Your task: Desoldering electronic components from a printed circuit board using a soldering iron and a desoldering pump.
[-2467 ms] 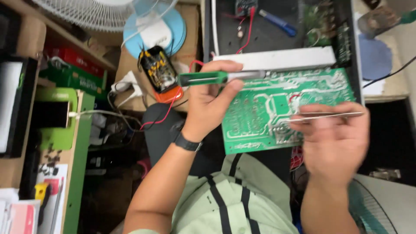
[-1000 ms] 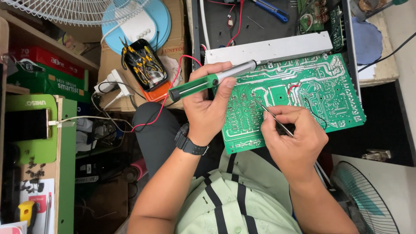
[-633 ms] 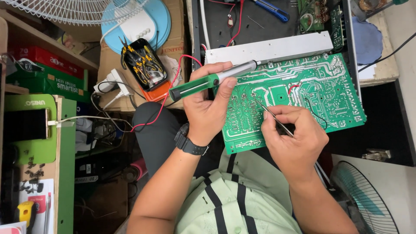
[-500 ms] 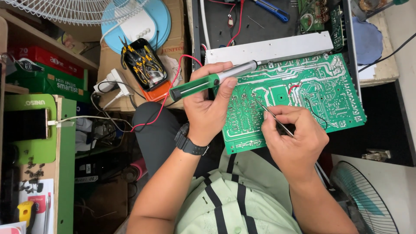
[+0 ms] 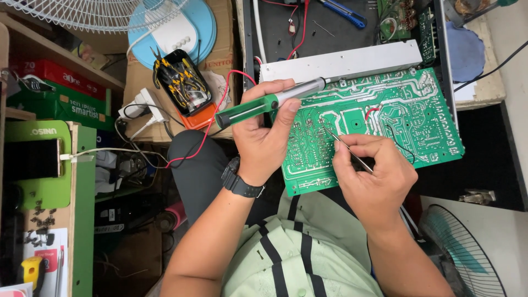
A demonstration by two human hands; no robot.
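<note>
**Two hands at work over one green circuit board**

Two bare hands meet over a single green circuit board [image 5: 379, 124], which lies solder side up, tilted across the person's lap and against the edge of an open dark chassis [image 5: 330, 25]. The left hand [image 5: 264, 140] has its grip closed around one green-handled soldering tool [image 5: 272, 103], whose metal barrel points toward the board's upper left edge. The right hand [image 5: 374, 176] pinches one pair of thin metal tweezers [image 5: 344, 147], their tips touching the board near its middle. One black wristwatch [image 5: 240, 179] sits on the left wrist.

Inside the chassis lie one long grey metal bar [image 5: 341, 61], just above the board, a blue-handled tool [image 5: 344, 12] and red wires [image 5: 300, 27]. To the left, one small black tray [image 5: 181, 82] holds several yellow-handled pliers and cutters; their exact number cannot be told. It rests on a cardboard box beside the pale blue base of a fan [image 5: 176, 30]. One white plug adapter [image 5: 142, 107] hangs nearby. A second fan's grille [image 5: 467, 258] shows at lower right.
</note>
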